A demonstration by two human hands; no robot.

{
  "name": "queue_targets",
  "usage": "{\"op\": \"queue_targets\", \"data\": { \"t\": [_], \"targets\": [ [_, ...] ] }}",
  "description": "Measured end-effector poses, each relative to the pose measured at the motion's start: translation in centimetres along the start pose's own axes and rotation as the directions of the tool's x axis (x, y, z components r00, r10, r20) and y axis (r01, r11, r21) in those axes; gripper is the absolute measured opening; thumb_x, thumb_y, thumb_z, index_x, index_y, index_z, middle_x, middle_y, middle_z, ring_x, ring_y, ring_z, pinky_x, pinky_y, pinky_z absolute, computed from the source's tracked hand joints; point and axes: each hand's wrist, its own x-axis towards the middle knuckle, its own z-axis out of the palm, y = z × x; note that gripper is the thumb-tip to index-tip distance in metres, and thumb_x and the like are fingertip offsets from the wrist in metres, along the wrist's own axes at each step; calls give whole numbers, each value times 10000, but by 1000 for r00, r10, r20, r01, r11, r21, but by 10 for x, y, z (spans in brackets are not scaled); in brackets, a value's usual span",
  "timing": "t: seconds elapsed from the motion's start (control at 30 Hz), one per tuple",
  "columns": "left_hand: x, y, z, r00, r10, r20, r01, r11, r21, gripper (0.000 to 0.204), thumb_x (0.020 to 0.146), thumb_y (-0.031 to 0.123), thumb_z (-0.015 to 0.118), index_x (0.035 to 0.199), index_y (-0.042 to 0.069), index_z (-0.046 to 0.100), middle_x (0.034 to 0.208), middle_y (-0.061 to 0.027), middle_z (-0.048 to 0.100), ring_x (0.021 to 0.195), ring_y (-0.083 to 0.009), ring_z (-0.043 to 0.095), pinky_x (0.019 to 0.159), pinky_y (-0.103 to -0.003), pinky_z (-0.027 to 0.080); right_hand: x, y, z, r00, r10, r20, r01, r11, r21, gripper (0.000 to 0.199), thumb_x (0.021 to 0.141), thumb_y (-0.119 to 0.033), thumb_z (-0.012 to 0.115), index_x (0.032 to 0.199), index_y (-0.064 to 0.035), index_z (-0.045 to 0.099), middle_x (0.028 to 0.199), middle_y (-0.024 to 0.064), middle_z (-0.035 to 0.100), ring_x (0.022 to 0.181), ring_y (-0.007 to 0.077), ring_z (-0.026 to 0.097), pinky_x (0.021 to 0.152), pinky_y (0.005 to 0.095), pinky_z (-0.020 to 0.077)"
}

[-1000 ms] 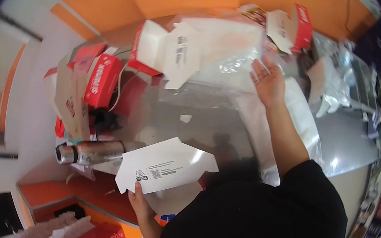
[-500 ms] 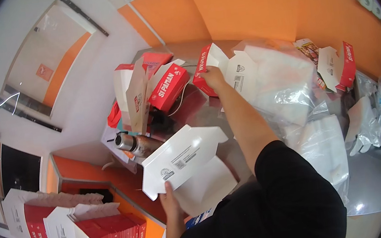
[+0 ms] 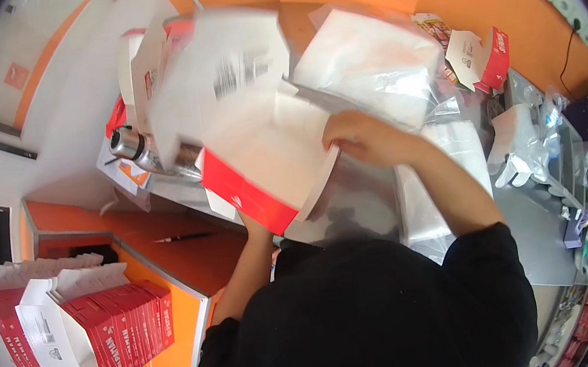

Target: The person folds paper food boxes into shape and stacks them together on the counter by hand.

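A red-and-white cardboard food box (image 3: 256, 144) is tilted up in front of me with its lid raised. Its pale inside faces me, and the lid is smeared by motion. My right hand (image 3: 362, 137) grips the box's right side wall, its fingers curled over the rim. Beneath the red front panel, my left hand (image 3: 258, 226) is mostly covered by the box, and its fingers are hidden. A sliver of white card (image 3: 218, 199) shows under the box's left corner, close to that hand.
Nested red-and-white boxes (image 3: 117, 326) stand at the lower left. A steel flask (image 3: 129, 143) lies left of the held box. Stacks of clear plastic bags (image 3: 371, 60) cover part of the grey table (image 3: 534, 227). Another open box (image 3: 480, 58) is at the far right.
My right hand has brought a red box from the back of the table toward me. The white box in my left hand is now almost wholly covered by it. The view has shifted.
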Motion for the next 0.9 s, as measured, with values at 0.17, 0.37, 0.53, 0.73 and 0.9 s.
{"op": "queue_targets", "data": {
  "t": [0.17,0.37,0.53,0.73,0.9],
  "targets": [
    [-30,49,12,947,-309,-84,318,941,119,267,912,245,427,1027,4,426,949,-100,539,864,-150,533,726,-268,436,-39,24,50,993,69,-95,-104,893,-438,161,679,5,545,805,-90,518,859,59,511,922,257,499,937,414,339],
    [-101,56,-22,904,-283,319,175,928,328,139,841,125,561,881,45,455,856,-52,500,775,-126,502,670,-267,426,-51,12,60,967,107,-230,-220,809,-545,122,736,-63,507,849,-83,548,1016,80,484,1123,247,429,1007,498,250],
    [-76,73,-1,729,263,632,-670,465,579,353,667,56,688,960,49,492,1014,-164,479,923,-309,486,765,-373,411,-41,-19,68,910,151,-387,-256,937,-237,271,742,-184,578,994,-83,577,1117,94,472,1197,270,353,974,560,245],
    [-80,55,8,719,249,649,-682,434,589,419,661,120,699,1025,61,499,1099,-162,419,1021,-338,417,836,-411,373,-50,-37,108,980,145,-139,-191,882,-430,280,728,-305,643,915,-101,595,983,47,528,1011,231,476,911,646,225],
    [-73,63,30,627,245,739,-776,272,569,434,671,186,683,1037,61,486,1118,-188,412,1042,-340,408,864,-468,346,-55,-35,94,949,133,-286,-240,893,-382,168,759,-256,617,815,-102,577,806,12,540,869,187,519,933,572,260]
  ]
}}
